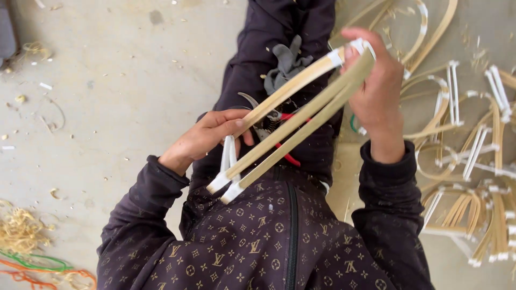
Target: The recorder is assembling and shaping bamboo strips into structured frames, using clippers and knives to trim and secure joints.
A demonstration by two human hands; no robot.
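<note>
Head view, the only one: we hold a bundle of pale tan bent cane strips with white taped ends [301, 115] over our lap, slanted from low near the jacket zip up toward the far right

Landmark = that bundle

Left hand [212, 134] closed on the bundle's lower half, thumb and fingers pinching the top strip. Right hand [379, 88] wrapped shut round the upper end, just at the white tape

Risks, our read:
- strips look sprung, about three, fanned apart at the lower end; if either grip eases they could splay or whip loose
- red-handled metal cutters [271, 129] sit right under the bundle on the lap, blades toward the left hand; a slip down could catch fingers
- loose white tape tails below the left hand could snag or peel

Bundle look: flat, smooth, light bamboo-like strips, straight along the held span, white wrap at both ends, lower wraps separate per strip

Grey cloth scrap [287, 64] lies just beyond the bundle. Right of it, a pile of curved cane loops with white ties [473, 161] on the concrete floor [107, 80]. Far left of it, pale shavings and coloured cords [32, 258]
</note>
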